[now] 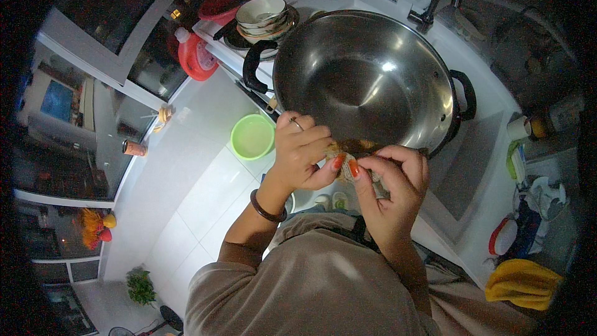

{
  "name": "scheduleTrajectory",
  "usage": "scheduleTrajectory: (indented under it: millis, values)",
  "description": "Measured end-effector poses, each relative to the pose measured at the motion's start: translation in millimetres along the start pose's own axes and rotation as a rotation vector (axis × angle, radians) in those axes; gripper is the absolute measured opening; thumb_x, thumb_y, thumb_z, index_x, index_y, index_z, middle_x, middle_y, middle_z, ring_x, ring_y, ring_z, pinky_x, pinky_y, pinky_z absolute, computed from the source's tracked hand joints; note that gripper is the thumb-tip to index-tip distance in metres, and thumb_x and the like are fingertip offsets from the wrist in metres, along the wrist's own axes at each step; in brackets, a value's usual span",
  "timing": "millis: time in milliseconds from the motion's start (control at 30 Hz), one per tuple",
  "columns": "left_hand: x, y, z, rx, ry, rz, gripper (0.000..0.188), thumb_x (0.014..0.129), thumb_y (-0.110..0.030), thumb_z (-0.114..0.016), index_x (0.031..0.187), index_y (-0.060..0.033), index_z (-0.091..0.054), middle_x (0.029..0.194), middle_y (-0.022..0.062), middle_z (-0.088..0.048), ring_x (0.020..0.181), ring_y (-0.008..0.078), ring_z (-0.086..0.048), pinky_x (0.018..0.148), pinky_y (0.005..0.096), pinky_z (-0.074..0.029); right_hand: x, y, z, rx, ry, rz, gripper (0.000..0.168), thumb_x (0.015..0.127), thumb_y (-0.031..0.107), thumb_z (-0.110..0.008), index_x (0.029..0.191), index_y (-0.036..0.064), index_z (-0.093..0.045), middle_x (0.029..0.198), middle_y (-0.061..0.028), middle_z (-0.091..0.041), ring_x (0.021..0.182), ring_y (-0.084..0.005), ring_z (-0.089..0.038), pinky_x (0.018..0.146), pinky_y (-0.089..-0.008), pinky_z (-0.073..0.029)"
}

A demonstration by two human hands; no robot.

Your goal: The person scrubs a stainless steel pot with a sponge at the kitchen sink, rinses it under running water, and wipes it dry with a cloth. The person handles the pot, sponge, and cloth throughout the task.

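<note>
My left hand (303, 149), with a ring and a dark bangle at the wrist, pinches a small beige textured piece of material (347, 170), perhaps knitted cloth. From the other side, my right hand (396, 177) grips the same piece between thumb and fingers. Both thumbs nearly meet over it, and the fingers hide much of it. Just beyond my hands is a large stainless steel pot (364, 88), its wide mouth facing me and bare shiny metal inside. A black handle (254, 66) sticks out on its left side, another (466, 95) on its right.
Stacked bowls (261, 21) and a red basin (228, 0) stand behind the pot at left. A dark faucet (424, 16) rises at the back right. A red jug (196, 56) sits by the window. Lower down is a green basin (252, 137). A yellow cloth (522, 284) lies far right.
</note>
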State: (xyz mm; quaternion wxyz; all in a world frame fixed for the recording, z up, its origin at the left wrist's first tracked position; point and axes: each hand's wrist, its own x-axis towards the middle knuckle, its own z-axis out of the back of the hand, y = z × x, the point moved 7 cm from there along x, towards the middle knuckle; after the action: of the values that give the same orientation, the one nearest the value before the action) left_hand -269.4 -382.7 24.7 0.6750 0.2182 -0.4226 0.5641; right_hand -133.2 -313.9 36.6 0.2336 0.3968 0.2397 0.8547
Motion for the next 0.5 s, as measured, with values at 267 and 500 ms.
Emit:
scheduleTrajectory:
  millis: [267, 500]
  values:
    - [3.2, -1.1, 3.3, 0.01, -0.044, -0.01, 0.021, 0.063, -0.029, -0.059, 0.062, -0.0082, -0.06, 0.068, 0.0019, -0.056, 0.06, 0.0207, -0.047, 0.062, 0.0349, -0.032, 0.3, -1.5, -0.2, -0.001, -0.016, -0.03, 0.011, 0.076, 0.014, -0.062, 0.085, 0.009, -0.06, 0.093, -0.0037, -0.054, 0.086, -0.0244, -0.049, 0.077, -0.0384, -0.033]
    - [8.0, -1.8, 1.2, 0.015, 0.014, -0.003, 0.021, 0.064, -0.031, -0.059, 0.057, -0.0113, -0.054, 0.063, 0.0009, -0.05, 0.056, 0.0204, -0.043, 0.061, 0.034, -0.031, -3.5, -12.5, 7.6, 0.065, -0.085, -0.054, 0.013, 0.082, 0.017, -0.057, 0.089, 0.006, -0.057, 0.091, -0.0083, -0.053, 0.083, -0.0259, -0.049, 0.075, -0.0382, -0.036]
